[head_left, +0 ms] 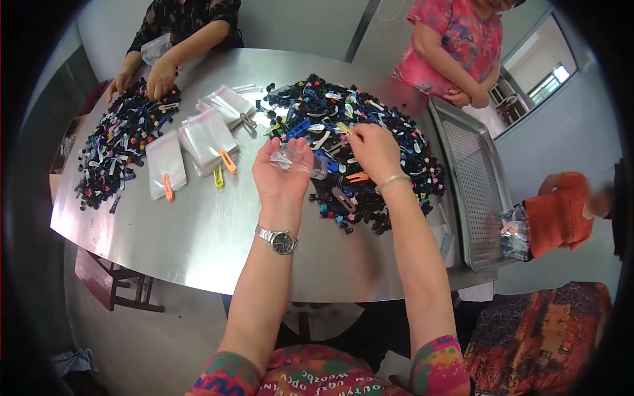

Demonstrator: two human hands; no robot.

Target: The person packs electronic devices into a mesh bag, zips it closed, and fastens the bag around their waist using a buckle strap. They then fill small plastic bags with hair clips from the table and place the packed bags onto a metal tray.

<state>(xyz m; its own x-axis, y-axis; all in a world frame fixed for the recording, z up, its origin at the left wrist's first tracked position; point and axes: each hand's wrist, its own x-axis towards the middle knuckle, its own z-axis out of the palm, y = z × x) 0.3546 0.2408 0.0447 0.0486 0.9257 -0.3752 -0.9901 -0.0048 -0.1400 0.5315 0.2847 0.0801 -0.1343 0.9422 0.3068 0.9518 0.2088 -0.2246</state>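
My left hand (282, 177), palm up with a watch on the wrist, has its fingers curled around a clear plastic bag (321, 166). White or clear pieces show through the plastic, too blurred to name. To the right, my right hand (378, 153) pinches a yellow hair clip (344, 128) between thumb and fingertips, over a large pile of hair clips (403, 142) in black, blue, white and other colours. An orange hair clip (357, 177) lies on the pile just below that hand.
Clear bag stacks (210, 135) lie left of my hands, held by orange, yellow and brown clips. Across the metal table (231, 264), a co-worker's hands (162, 78) touch a second clip pile (117, 155). A perforated tray (472, 168) stands right. Two other people are nearby.
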